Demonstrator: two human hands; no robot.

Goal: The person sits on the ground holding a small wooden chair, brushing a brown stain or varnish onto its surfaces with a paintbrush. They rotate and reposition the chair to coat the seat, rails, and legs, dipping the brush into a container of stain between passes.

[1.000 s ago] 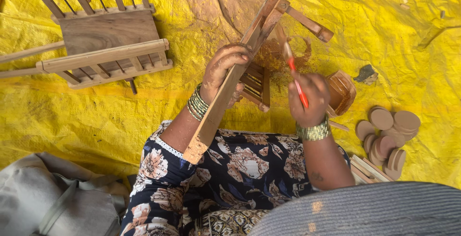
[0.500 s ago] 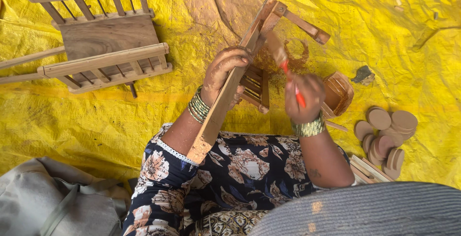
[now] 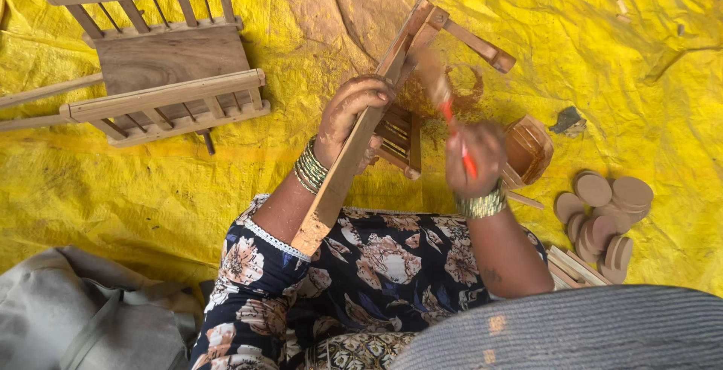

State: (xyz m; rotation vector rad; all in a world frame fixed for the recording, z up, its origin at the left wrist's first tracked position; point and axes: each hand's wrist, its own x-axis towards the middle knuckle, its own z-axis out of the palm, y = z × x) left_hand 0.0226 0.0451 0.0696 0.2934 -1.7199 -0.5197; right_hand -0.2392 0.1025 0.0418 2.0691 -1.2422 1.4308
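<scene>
- Right hand has shifted up slightly since the earlier frames, fingers clamped on red-handled brush, tip blurred against wooden frame
- Left hand unchanged, fingers wrapped round frame's long rail, propped over lap
- Brown stain looks mid-application
- Finished cart lies apart on yellow tarp

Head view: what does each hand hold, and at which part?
The left hand grips the long side rail of a small wooden frame near its middle. The right hand holds a red-handled brush by the handle's lower part.
</scene>
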